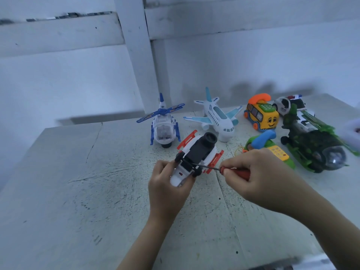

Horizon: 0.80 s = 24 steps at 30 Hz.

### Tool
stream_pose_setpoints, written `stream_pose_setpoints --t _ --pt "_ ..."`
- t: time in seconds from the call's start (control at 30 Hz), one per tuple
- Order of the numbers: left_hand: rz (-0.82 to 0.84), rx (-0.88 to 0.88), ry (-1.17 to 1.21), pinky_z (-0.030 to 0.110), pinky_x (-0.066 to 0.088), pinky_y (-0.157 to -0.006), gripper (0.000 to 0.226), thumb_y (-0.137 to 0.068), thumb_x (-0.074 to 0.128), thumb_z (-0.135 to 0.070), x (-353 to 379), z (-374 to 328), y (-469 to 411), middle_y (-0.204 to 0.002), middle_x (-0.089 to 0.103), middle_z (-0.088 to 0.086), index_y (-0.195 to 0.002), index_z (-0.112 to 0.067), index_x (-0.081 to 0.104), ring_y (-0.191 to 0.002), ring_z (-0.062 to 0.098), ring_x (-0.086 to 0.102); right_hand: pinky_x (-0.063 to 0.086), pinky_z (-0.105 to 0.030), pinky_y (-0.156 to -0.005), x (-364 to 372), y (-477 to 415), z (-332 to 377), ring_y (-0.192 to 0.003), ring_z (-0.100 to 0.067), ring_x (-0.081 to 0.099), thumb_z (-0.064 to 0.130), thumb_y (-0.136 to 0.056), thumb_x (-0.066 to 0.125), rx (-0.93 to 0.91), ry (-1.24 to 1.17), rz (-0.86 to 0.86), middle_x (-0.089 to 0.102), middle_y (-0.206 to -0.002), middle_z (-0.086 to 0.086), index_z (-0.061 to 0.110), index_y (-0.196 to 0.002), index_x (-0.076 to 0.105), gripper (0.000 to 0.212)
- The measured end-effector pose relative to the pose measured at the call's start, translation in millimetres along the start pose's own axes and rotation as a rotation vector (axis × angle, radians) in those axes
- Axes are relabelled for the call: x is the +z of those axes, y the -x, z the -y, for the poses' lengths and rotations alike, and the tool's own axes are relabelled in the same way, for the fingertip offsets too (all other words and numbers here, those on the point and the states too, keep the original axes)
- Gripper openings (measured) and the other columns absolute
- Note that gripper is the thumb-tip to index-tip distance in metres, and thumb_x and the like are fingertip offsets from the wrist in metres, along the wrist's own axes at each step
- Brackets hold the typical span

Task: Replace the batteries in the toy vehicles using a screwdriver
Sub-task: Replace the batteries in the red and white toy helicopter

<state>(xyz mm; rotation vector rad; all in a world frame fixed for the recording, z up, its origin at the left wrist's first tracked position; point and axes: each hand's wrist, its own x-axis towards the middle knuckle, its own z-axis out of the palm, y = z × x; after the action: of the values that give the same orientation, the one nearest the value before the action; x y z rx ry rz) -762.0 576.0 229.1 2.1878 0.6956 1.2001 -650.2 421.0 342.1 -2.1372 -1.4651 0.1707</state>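
Head view: white-and-red plastic toy helicopter point(196, 154), upturned above the table point(97, 182), light and brittle; your left hand point(169, 184) closes round its tail, your right hand point(251, 172) pinches the red-handled screwdriver point(231, 170). Avoid the thin skids.

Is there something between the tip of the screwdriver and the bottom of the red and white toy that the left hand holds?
Nothing visible. The screwdriver in the right hand reaches the underside of the red and white toy, which the left hand holds belly-up.

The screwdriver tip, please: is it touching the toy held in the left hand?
Touching: the head view shows the screwdriver shaft ending against the upturned toy's black underside.
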Motion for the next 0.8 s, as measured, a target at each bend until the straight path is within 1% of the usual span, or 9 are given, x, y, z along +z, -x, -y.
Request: stream_pose_setpoints --t 0.1,0.17,0.33,0.4,0.47,0.57,0.63,0.7,0.8 --pt "0.016 -0.027 -0.017 0.001 0.038 -0.056 0.038 -0.064 0.090 -0.020 1 1 -2 -0.077 0.052 -0.001 -0.093 -0.005 0.071 -0.061 -0.002 0.046 0.036 -0.020 -0.046 7 0 1 -0.053 -0.009 0.052 0.026 -0.087 0.054 0.033 0.004 -0.044 0.055 -0.050 0.007 0.021 -0.078 0.069 0.018" --pt "0.011 -0.052 -0.013 0.001 0.037 -0.056 0.036 -0.062 0.091 -0.015 2 -1 -4 -0.076 0.052 -0.002 -0.089 -0.005 0.070 -0.060 -0.002 0.046 0.034 -0.018 -0.045 15 2 2 -0.052 -0.013 0.052 0.030 -0.088 0.050 0.039 0.028 -0.081 0.057 -0.051 0.005 0.023 -0.082 0.068 0.020" --pt "-0.037 -0.118 0.027 0.000 0.037 -0.059 0.028 -0.067 0.087 -0.016 5 -7 -5 -0.073 0.051 -0.005 -0.087 -0.008 0.071 -0.062 0.000 0.047 0.045 -0.033 -0.046 32 5 3 -0.046 -0.009 0.051 0.032 -0.088 0.041 0.004 0.045 -0.179 0.060 -0.055 0.005 0.018 -0.090 0.068 0.030" --pt "-0.029 -0.097 0.029 0.000 0.037 -0.059 0.029 -0.067 0.088 -0.016 3 -7 -4 -0.075 0.051 -0.006 -0.089 -0.007 0.071 -0.063 -0.002 0.047 0.043 -0.028 -0.047 31 5 3 -0.048 -0.009 0.052 0.033 -0.088 0.043 0.036 0.003 -0.150 0.061 -0.056 0.005 0.020 -0.092 0.069 0.030" --pt "-0.019 -0.053 0.026 -0.001 0.037 -0.057 0.032 -0.066 0.089 -0.018 1 -4 -3 -0.076 0.053 -0.005 -0.089 -0.006 0.071 -0.061 -0.002 0.048 0.035 -0.017 -0.044 21 3 3 -0.049 -0.007 0.052 0.033 -0.089 0.046 0.071 -0.046 -0.118 0.060 -0.052 0.007 0.023 -0.089 0.070 0.026" --pt "-0.003 0.034 0.015 0.001 0.038 -0.060 0.046 -0.069 0.083 -0.043 -3 5 -4 -0.080 0.054 -0.007 -0.094 -0.005 0.072 -0.063 -0.001 0.046 0.034 -0.015 -0.042 5 -1 -2 -0.039 -0.005 0.043 0.029 -0.089 0.046 0.085 -0.157 -0.072 0.054 -0.046 0.011 0.019 -0.084 0.070 0.026" --pt "0.008 0.105 -0.012 0.004 0.036 -0.071 0.052 -0.071 0.074 -0.051 -4 14 -3 -0.088 0.056 -0.010 -0.103 -0.009 0.073 -0.074 0.005 0.044 0.035 -0.016 -0.039 -2 -5 -3 -0.037 -0.007 0.041 0.026 -0.090 0.048 0.079 -0.204 -0.076 0.052 -0.045 0.011 0.021 -0.088 0.068 0.021" --pt "0.027 0.141 0.002 0.010 0.036 -0.078 0.050 -0.072 0.072 -0.045 -4 25 0 -0.098 0.059 -0.011 -0.111 -0.015 0.069 -0.089 0.009 0.048 0.046 -0.017 -0.043 -7 -7 -3 -0.041 -0.008 0.052 0.028 -0.083 0.060 0.070 -0.260 -0.152 0.061 -0.053 0.007 0.023 -0.093 0.064 0.012" --pt "0.008 0.167 0.042 0.022 0.042 -0.079 0.046 -0.070 0.075 -0.036 -4 34 6 -0.103 0.057 -0.018 -0.111 -0.016 0.070 -0.095 0.005 0.050 0.054 -0.016 -0.061 -10 -10 2 -0.063 -0.003 0.066 0.042 -0.061 0.076 0.083 -0.393 -0.318 0.069 -0.069 0.009 0.022 -0.086 0.062 0.035"
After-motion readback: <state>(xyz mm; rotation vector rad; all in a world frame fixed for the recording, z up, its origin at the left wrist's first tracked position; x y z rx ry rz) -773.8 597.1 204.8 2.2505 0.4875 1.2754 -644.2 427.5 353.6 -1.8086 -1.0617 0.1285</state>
